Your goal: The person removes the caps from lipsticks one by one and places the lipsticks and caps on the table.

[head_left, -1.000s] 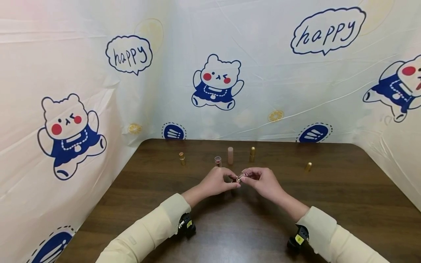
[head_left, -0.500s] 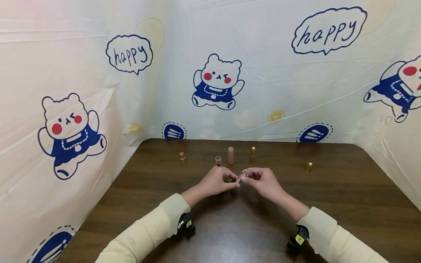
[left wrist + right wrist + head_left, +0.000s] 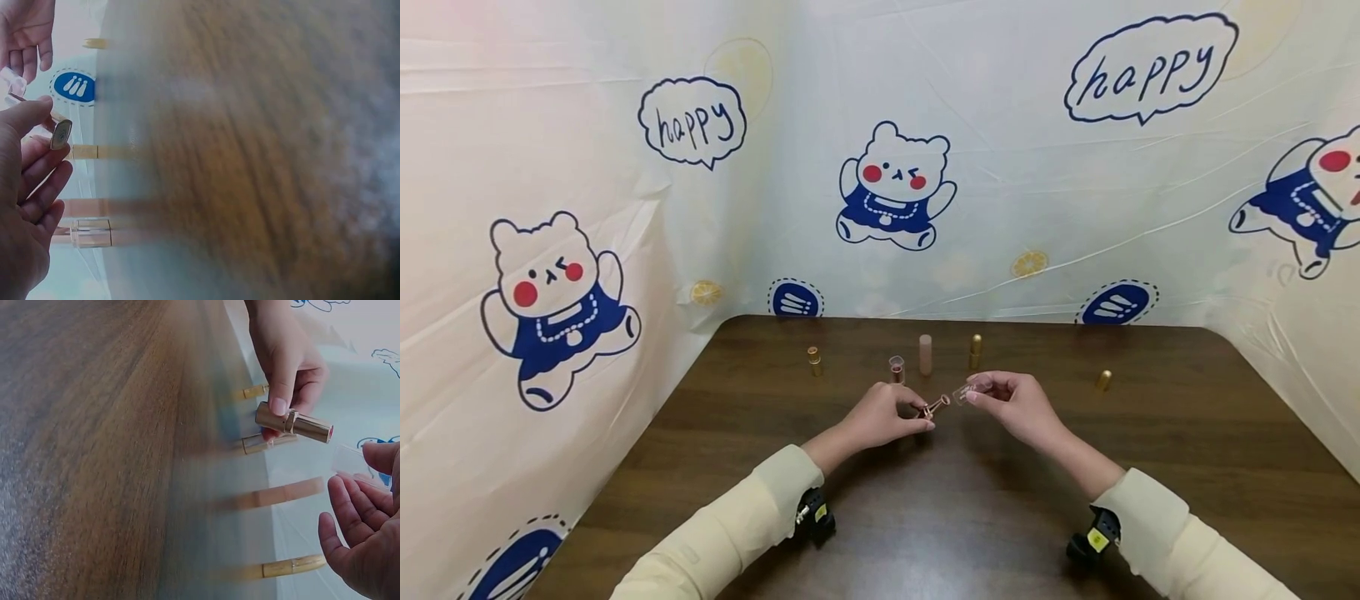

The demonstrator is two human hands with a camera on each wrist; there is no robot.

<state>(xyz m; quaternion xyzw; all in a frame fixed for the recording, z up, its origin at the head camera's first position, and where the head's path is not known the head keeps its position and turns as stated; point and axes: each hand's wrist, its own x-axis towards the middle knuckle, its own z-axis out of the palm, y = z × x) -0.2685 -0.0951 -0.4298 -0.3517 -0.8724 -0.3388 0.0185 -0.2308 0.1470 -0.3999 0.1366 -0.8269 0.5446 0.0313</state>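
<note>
Pinched between the thumb and fingers of my left hand (image 3: pixel 880 417) is a rose-gold lipstick tube (image 3: pixel 937 406), tilted with its open end toward the right. The right wrist view shows its metallic barrel (image 3: pixel 309 427) with a reddish tip at that end. My right hand (image 3: pixel 1018 408) pinches a clear cap (image 3: pixel 970 390), held just off the tube's open end with a small gap between them. Both hands are above the middle of the table. In the left wrist view the flat base (image 3: pixel 61 134) of the tube faces the camera.
Behind the hands on the brown table (image 3: pixel 880 533) stand a short gold tube (image 3: pixel 815 361), a clear-capped lipstick (image 3: pixel 897 371), a pink tube (image 3: pixel 926 355) and a taller gold tube (image 3: pixel 975 352). A small gold cap (image 3: pixel 1103 381) is farther right. A printed curtain (image 3: pixel 1000 183) surrounds the table.
The clear cap has come off the lipstick tube. My right hand has moved right and slightly up with the cap, while my left hand has shifted a little left with the tube.
</note>
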